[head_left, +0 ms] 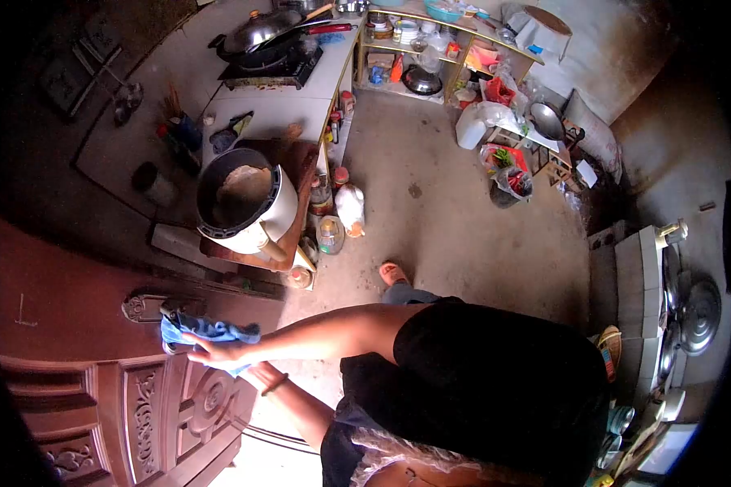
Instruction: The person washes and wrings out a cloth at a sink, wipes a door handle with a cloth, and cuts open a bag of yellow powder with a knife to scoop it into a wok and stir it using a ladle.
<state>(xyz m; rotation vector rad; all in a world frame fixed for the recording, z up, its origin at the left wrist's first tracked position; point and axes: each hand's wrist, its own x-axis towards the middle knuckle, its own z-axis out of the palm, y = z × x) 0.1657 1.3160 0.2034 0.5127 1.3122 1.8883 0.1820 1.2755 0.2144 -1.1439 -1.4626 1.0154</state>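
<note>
My right hand reaches across my body and presses a blue cloth against the handle of a brown carved door. The cloth covers most of the handle, and its ornate backplate shows beside it. Behind and below the right hand is my left hand, with a dark band at its wrist. Its fingers are mostly hidden by the right hand and the cloth, so I cannot see what they hold.
A white pot-like appliance basket stands on the counter corner beyond the door. Jars and bottles line the floor beside the counter. Further off are a covered wok, shelves and a bucket. Pot lids hang at right.
</note>
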